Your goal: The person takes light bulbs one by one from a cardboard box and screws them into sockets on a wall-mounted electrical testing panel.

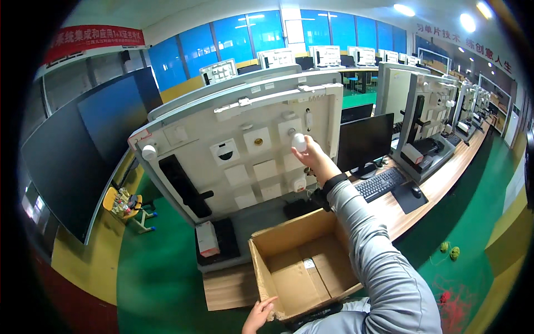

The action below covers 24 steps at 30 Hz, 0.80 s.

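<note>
In my raised right hand (312, 154) is a white light bulb (299, 143), pinched by the fingers. The bulb is in front of a square white mount at the upper right of the upright training panel (194, 125); whether it touches the mount I cannot tell. My left hand (260, 316) grips the near left corner of an open cardboard box (295, 275), its fingers over the edge. A small white label lies on the box's inner bottom. On the panel sit a black round fitting (225, 152), a brass-centred fitting (258, 142) and several blank white plates.
Right of the panel stand a monitor (364, 142), a keyboard (381, 185) and a mouse (416, 191) on the wooden bench. A white-and-red box (207, 239) lies at the panel's lower left. Further left are a large dark screen (83, 150) and a yellow chair (121, 202).
</note>
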Available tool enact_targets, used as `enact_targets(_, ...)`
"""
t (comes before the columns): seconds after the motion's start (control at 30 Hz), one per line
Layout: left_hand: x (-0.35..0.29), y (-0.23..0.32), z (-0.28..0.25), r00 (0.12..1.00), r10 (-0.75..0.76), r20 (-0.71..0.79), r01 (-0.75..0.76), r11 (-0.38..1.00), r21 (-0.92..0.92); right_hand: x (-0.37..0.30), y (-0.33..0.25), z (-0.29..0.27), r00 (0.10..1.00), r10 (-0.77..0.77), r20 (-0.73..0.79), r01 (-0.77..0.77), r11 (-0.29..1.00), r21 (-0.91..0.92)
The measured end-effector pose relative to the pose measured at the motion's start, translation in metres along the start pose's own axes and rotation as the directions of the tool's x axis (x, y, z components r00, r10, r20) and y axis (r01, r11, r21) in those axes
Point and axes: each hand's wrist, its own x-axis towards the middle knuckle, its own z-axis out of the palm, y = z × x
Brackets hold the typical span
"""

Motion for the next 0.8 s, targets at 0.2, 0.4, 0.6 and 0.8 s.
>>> enact_targets(0.2,0.001,0.026,-0.002,1.0,0.015,0.013,-0.015,1.0,0.019,-0.017,-0.004,0.008,0.989,-0.13,-0.074,0.122,0.987,-0.105)
enact_targets(0.4,-0.004,0.025,-0.001,1.0,0.023,-0.014,-0.023,0.999,-0.031,-0.018,0.006,0.011,0.94,-0.335,-0.068,0.228,0.763,-0.605)
enact_targets(0.6,-0.002,0.029,-0.002,0.999,0.036,0.004,-0.036,0.999,-0.02,0.012,-0.018,0.001,0.981,0.014,-0.192,-0.116,0.839,-0.532)
enact_targets(0.8,-0.003,0.027,-0.001,0.998,-0.057,0.013,0.058,0.998,-0.015,0.011,-0.011,0.006,0.948,-0.25,-0.195,0.117,0.847,-0.519)
